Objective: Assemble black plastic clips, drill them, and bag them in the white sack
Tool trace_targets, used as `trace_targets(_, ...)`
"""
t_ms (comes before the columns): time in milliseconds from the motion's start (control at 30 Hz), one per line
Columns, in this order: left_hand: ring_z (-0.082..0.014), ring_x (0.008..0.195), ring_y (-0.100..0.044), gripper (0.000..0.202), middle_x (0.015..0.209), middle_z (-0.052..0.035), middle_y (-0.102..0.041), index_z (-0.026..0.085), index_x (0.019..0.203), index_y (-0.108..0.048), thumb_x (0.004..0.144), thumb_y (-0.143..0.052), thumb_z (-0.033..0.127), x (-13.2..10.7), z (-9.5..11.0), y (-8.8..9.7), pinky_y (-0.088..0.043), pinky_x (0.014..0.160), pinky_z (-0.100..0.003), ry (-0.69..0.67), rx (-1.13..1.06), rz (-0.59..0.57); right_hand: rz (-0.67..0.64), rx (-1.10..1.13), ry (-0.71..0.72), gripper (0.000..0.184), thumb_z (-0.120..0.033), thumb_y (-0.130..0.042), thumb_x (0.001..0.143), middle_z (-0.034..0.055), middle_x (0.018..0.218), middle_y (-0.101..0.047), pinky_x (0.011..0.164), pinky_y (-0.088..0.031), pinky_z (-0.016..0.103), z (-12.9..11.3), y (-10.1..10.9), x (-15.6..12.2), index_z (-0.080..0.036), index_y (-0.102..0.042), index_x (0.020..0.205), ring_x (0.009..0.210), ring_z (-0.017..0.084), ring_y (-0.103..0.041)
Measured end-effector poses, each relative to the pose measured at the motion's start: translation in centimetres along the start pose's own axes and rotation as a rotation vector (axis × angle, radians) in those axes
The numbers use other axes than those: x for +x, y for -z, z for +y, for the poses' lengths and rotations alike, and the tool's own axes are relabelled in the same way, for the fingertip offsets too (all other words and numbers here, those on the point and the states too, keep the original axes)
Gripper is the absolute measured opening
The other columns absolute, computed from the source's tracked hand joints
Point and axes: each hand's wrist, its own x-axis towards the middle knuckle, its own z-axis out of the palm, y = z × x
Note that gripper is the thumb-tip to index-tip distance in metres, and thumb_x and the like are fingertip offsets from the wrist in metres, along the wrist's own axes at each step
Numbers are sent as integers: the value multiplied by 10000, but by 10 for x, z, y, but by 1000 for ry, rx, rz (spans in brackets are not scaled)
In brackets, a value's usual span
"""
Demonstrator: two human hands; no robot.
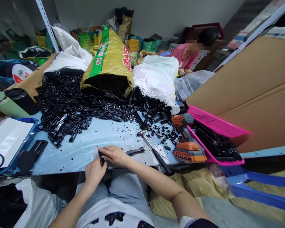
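Near the front edge of the table, my left hand [95, 172] is closed on a small black plastic part [101, 158]. From above, my right hand [115, 154] grips the same part with bent fingers. Much of it is covered by my fingers, so its exact kind cannot be made out. Just right of my right hand lies a long thin black bar [136, 151] on a grey plate. A hammer [154, 148] with a black handle rests beyond the bar, its head pointing away from me.
An orange cordless drill [186, 137] stands beside a pink basket [215, 125] of black parts. A heap of black parts [61, 104] spills from sacks at the back. Left are a blue tray [34, 126] and bottles [4, 103]. A person in pink [185, 55] sits behind.
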Motion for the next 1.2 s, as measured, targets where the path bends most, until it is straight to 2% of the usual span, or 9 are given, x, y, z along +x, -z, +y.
trace_targets(200,-271,765,-671,379,809,-143,-704,148,864,-669,893,-371,380,8,14,-3,-418,638,-311,103,27,-42,76,16,-58,418,-316,-391,959,78,1093,-601,870,-446,297,1,-10,-1,-218,-414,1364,956,164,-539)
trace_targets(400,-272,766,-672,364,784,-117,-707,173,801,-659,884,-402,417,10,7,-7,-400,615,-299,66,1,-71,26,-15,-64,471,-185,-495,873,97,1127,-562,867,-450,326,5,-17,-4,-199,-444,1341,956,184,-505)
trace_targets(533,-261,780,-669,341,821,-125,-703,146,904,-638,902,-390,381,9,9,-13,-394,613,-292,93,-2,-39,-7,-33,-91,515,-152,-495,850,100,1129,-553,874,-449,350,8,-22,-5,-205,-426,1358,954,193,-487)
trace_targets(767,-230,771,-653,313,815,-70,-684,188,829,-617,892,-435,436,8,-7,-9,-403,625,-282,-88,-35,-80,-17,-65,-67,514,-168,-487,857,121,1249,-525,889,-456,372,-1,-5,-6,-189,-414,1365,1064,216,-500)
trace_targets(867,-233,798,-630,330,788,-80,-663,198,787,-614,903,-417,435,15,-19,-8,-429,682,-305,-176,-98,138,194,-48,-62,461,-225,-458,896,122,1283,-521,945,-439,411,4,14,-30,-211,-423,1355,1164,223,-477)
trace_targets(967,-276,999,-570,288,1005,-134,-637,179,952,-619,883,-462,410,28,-24,-7,-424,856,-372,-307,-146,428,403,-13,-218,400,-244,-417,925,116,1167,-598,905,-483,390,21,28,-67,-224,-467,1321,1083,204,-553)
trace_targets(1033,-291,1057,-538,319,1082,-143,-610,168,1061,-589,865,-497,403,40,-24,-5,-408,911,-412,-388,-176,430,425,1,-333,380,-268,-399,935,117,1136,-609,891,-498,389,34,32,-89,-222,-494,1301,1055,205,-576)
trace_targets(1100,-271,1040,-547,332,1072,-129,-608,171,1112,-559,868,-497,386,49,-27,-5,-427,905,-402,-436,-232,339,390,8,-397,374,-289,-384,941,116,1145,-604,905,-492,402,43,31,-102,-221,-510,1287,1068,212,-572)
trace_targets(1200,-251,1062,-540,352,1085,-126,-594,171,1138,-539,856,-517,380,54,-35,-7,-434,920,-382,-448,-321,328,327,9,-389,370,-298,-374,947,115,1146,-600,905,-486,395,48,28,-108,-215,-510,1281,1062,210,-571)
